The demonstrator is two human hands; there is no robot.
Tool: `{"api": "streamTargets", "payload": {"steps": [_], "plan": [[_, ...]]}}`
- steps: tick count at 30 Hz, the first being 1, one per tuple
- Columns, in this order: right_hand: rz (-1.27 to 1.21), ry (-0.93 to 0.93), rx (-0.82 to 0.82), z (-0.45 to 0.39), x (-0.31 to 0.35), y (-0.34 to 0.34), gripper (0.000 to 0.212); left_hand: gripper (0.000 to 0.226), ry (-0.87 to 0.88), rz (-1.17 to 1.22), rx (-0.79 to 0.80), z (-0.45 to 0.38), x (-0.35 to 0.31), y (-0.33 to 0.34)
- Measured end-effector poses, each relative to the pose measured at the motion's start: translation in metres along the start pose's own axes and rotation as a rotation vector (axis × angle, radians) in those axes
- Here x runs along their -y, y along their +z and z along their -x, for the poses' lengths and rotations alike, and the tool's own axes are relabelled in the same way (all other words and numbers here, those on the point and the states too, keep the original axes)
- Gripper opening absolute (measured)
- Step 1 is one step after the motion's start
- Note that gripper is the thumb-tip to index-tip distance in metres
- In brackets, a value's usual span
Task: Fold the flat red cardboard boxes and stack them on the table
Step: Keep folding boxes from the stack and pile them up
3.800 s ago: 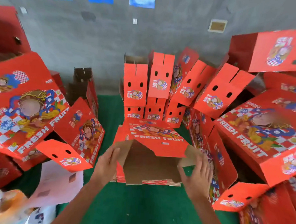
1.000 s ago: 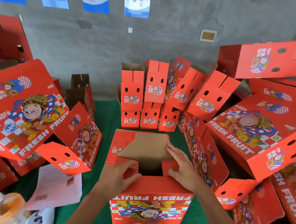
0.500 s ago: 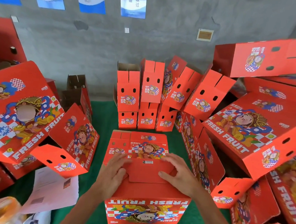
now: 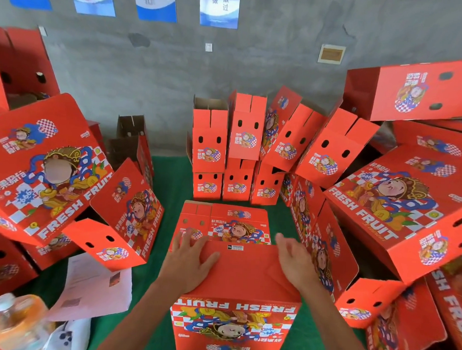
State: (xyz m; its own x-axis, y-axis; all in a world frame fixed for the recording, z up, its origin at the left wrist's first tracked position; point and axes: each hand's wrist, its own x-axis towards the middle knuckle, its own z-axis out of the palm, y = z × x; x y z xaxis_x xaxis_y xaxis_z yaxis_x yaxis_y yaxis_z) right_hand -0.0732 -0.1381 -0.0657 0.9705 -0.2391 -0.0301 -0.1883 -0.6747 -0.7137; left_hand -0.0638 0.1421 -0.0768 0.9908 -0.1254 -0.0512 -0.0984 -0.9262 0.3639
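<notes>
A folded red box [image 4: 235,303] is seen standing on the green tabletop [image 4: 168,177] directly in front of the person, with its closed top flaps turned upward and its printed "FRESH FRUIT" side facing the camera. The left hand [image 4: 190,263] is laid flat on the left part of the top flaps, its fingers [image 4: 187,240] spread apart and straight, pressing rather than gripping. The right hand [image 4: 293,261] is held at the right edge of the top, its fingers extended and apart with nothing clamped; whether it touches the cardboard cannot be told. The box's long axis is seen to run left to right, so one end lies beneath each hand, and neither hand is clearly nearer. Just behind the box, a stack of flat boxes [image 4: 222,222] is lying on the tabletop. Finished boxes [image 4: 239,146] are piled against the wall beyond, with more heaped to either side. The closing of the flaps is judged to be nearly done; a lift would probably call for both hands to be slid down to the short ends. A sheet of paper [image 4: 95,288] and a bottle [image 4: 18,321] are seen at the lower left.
</notes>
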Motion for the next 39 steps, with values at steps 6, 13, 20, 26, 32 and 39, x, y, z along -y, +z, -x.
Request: {"api": "streamTargets", "payload": {"steps": [6,13,20,26,32,39], "plan": [[-0.266,0.725,0.525,0.016,-0.029,-0.015,0.089,0.087,-0.195,0.191,-0.016,0.001,0.013,-0.003],[-0.228,0.66,0.723,0.034,-0.04,-0.018,0.092,0.069,-0.155,0.248,-0.043,0.013,0.021,-0.009],[-0.418,0.307,0.628,0.036,0.021,-0.048,0.086,0.04,-0.13,0.533,-0.431,0.036,0.03,-0.069],[-0.367,-0.467,0.268,0.061,0.135,-0.084,0.079,0.019,0.023,0.801,-0.832,0.064,0.047,-0.166],[-0.043,-1.058,-0.092,0.11,0.242,-0.08,0.076,0.035,0.183,0.83,-1.048,0.119,0.069,-0.231],[-0.059,-1.545,-0.261,0.145,0.368,0.004,0.073,0.056,0.11,0.72,-1.239,0.195,0.098,-0.279]]}}
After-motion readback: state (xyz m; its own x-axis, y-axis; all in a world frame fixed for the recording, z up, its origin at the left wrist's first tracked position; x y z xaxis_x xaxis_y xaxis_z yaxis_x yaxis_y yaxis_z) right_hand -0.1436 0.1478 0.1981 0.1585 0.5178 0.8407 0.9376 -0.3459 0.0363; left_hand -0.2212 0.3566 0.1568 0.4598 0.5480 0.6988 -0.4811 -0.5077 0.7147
